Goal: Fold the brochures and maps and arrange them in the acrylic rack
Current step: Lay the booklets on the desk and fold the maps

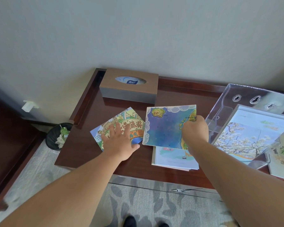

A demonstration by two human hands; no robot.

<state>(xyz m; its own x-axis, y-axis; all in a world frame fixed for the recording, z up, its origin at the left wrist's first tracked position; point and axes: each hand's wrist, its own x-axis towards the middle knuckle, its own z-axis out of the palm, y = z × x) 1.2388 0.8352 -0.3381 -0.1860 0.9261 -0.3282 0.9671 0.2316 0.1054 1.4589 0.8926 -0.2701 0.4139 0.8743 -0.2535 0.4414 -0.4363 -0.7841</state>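
Where the left hand [120, 141] lay: fingers spread flat on the city brochure [133, 123], toward the left edge of the table [179, 95].
Right hand [195, 130]: fingers curled, pinching the right edge of the blue map [162, 126].
Acrylic rack [246, 97]: just right of that map.

The brochure [121, 126] on the left bears big red Chinese characters, of which 旅游 reads clearly; the left hand [120, 141] covers the others. The tissue box [129, 93] opening shows a blue logo, its white lettering too small to read. Tiny print on the blue map [166, 126] is illegible.
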